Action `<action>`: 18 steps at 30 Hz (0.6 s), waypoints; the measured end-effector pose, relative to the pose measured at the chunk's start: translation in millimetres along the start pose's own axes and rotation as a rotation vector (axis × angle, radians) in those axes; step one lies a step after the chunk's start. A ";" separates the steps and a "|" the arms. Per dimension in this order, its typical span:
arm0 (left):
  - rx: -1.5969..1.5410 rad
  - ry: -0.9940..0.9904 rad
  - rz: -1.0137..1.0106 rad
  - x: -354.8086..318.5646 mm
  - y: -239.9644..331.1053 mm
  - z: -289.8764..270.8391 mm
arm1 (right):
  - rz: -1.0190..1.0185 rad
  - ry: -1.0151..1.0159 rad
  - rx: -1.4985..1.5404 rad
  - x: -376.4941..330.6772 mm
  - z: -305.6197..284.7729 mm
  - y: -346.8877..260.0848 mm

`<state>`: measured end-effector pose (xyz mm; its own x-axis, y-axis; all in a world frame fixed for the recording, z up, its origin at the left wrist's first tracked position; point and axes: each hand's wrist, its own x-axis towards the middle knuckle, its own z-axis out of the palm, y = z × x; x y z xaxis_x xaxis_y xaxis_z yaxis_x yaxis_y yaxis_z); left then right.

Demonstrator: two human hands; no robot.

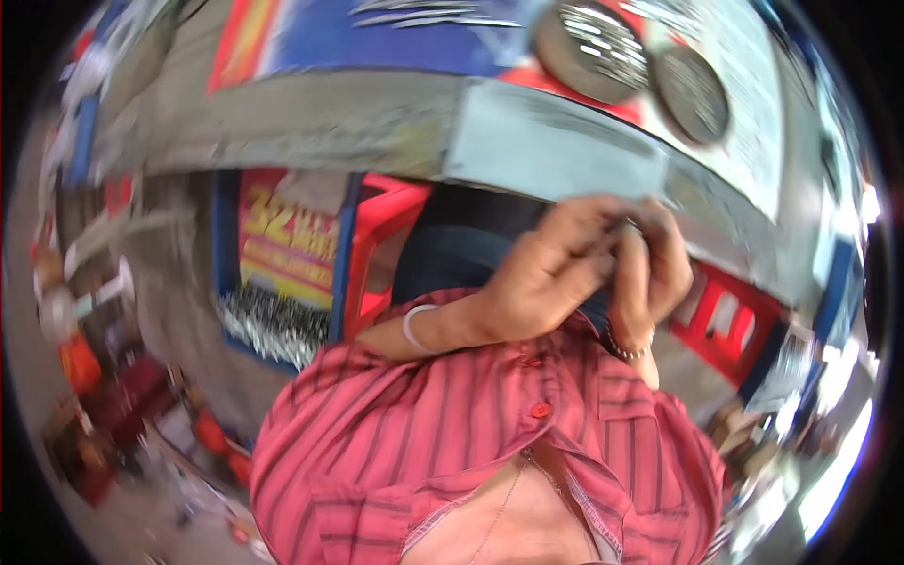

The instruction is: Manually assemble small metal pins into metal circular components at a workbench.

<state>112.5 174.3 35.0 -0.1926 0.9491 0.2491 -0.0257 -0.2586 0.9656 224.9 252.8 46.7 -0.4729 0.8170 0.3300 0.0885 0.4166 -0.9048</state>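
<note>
Grey bench (311,121), just beyond left hand (541,282) and right hand (659,268). Fingers curl, tips meet; gripped contents: cannot tell. Risk: slackened pinch could drop anything held.

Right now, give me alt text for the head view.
A person's left hand and right hand are close together, anything between them too blurred to tell, by a worktable with two round dishes of shiny pieces. A blue bin of silvery pieces is at left.

Red dark-striped shirt (405,424), white bracelet (409,328)
</note>
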 end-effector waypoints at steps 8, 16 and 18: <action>-0.146 0.170 0.219 -3.6 2.7 5.6 | -0.212 0.229 -0.254 -12.5 26.5 -6.9; -0.392 0.214 0.026 -15.6 1.3 -1.3 | 0.422 0.042 0.441 -8.2 24.0 -16.8; -0.434 0.226 -0.056 -13.3 2.6 -8.4 | 0.244 -0.076 0.377 -9.3 21.9 -11.5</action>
<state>106.8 159.5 33.6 -0.3858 0.9136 0.1288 -0.4396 -0.3047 0.8449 209.1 231.7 48.2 -0.5422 0.8358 0.0865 -0.1129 0.0295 -0.9932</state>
